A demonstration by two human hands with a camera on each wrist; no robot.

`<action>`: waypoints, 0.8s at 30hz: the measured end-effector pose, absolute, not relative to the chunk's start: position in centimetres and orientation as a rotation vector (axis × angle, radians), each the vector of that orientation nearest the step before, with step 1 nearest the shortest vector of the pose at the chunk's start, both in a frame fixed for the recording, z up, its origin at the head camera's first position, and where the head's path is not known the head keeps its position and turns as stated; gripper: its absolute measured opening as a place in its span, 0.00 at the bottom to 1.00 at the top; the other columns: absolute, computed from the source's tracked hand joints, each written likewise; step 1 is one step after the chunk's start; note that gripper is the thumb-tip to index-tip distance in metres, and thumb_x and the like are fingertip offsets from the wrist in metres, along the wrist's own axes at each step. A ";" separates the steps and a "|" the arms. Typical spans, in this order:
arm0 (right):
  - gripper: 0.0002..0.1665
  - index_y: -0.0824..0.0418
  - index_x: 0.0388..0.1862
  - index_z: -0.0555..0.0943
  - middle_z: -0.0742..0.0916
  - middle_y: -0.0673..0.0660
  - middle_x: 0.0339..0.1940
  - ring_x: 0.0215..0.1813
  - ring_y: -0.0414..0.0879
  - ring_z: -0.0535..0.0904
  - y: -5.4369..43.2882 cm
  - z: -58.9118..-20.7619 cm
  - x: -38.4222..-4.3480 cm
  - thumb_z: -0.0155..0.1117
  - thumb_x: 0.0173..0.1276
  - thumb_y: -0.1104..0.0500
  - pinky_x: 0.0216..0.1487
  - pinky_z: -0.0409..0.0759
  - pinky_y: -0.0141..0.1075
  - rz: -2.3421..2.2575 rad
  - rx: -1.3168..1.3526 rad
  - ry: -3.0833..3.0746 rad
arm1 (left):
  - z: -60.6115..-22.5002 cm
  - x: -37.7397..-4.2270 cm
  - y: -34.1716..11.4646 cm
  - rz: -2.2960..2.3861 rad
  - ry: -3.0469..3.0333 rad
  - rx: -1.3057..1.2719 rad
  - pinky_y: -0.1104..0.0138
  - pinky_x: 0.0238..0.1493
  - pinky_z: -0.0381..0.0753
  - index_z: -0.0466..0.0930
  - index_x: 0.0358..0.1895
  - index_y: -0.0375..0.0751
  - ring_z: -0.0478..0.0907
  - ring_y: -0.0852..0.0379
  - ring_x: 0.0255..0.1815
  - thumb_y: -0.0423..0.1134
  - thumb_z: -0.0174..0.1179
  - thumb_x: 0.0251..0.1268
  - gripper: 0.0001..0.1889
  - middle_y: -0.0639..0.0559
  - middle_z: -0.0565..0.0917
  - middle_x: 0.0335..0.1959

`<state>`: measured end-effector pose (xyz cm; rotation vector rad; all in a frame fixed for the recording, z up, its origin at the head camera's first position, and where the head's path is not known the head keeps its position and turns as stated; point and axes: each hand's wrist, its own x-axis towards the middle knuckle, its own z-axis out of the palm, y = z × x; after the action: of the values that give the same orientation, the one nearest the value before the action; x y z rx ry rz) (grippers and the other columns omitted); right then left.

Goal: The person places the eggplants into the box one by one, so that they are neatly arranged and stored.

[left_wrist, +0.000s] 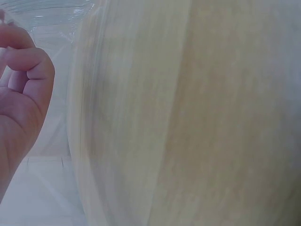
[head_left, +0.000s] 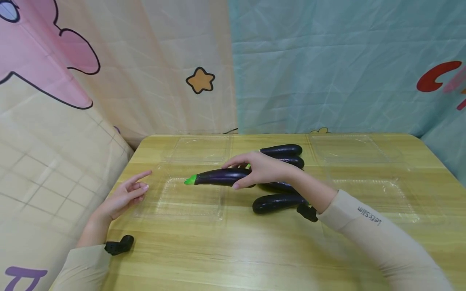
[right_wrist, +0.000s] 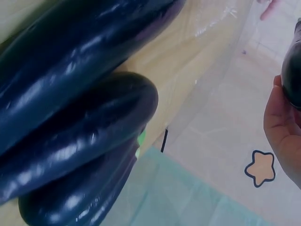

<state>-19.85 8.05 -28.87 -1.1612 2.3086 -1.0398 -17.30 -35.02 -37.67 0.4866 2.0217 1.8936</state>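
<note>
My right hand [head_left: 260, 167] grips a dark purple eggplant [head_left: 218, 177] by its thick end, its green stem pointing left. In the head view this eggplant is over the right part of an open clear plastic container [head_left: 182, 218]. The right wrist view shows the same hand [right_wrist: 281, 125] around the eggplant [right_wrist: 292, 70] at the right edge. Several more eggplants [head_left: 278, 203] lie in a loose pile on the table, partly behind my right hand and wrist. Beside the container's left edge, my left hand [head_left: 127, 196] holds nothing, its fingers loosely bent; whether it touches the rim I cannot tell.
Another clear plastic container [head_left: 386, 182] with a raised lid [head_left: 342, 147] stands at the right of the wooden table [head_left: 204, 254]. The left container's lid [head_left: 200, 147] lies back toward the printed curtain [head_left: 327, 72] behind the table.
</note>
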 end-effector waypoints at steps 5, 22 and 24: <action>0.32 0.51 0.62 0.74 0.76 0.47 0.60 0.59 0.41 0.71 6.8 -29.6 -20.6 0.70 0.58 0.49 0.60 0.67 0.39 -1.051 -1.164 2.301 | -37.6 -17.4 -35.0 1.913 1.996 0.502 0.73 0.25 0.67 0.63 0.67 0.52 0.69 0.67 0.26 0.25 0.42 0.72 0.25 0.58 0.76 0.31; 0.32 0.57 0.62 0.74 0.79 0.52 0.58 0.57 0.43 0.73 2.7 -31.0 -22.2 0.70 0.58 0.52 0.58 0.69 0.34 -1.027 -1.255 2.339 | -38.0 -17.6 -35.0 1.928 1.983 0.488 0.75 0.27 0.70 0.63 0.67 0.51 0.69 0.68 0.26 0.26 0.42 0.72 0.24 0.59 0.76 0.31; 0.32 0.57 0.62 0.74 0.78 0.52 0.59 0.57 0.43 0.73 2.3 -31.2 -22.4 0.69 0.59 0.53 0.58 0.69 0.34 -1.020 -1.252 2.335 | -38.0 -17.6 -35.0 1.925 1.986 0.490 0.75 0.27 0.69 0.61 0.68 0.49 0.69 0.68 0.26 0.26 0.42 0.72 0.24 0.59 0.76 0.31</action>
<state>-22.36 2.30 -31.21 -1.2518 2.3354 -1.0201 -17.57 -35.03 -38.01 0.4903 1.9863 1.9253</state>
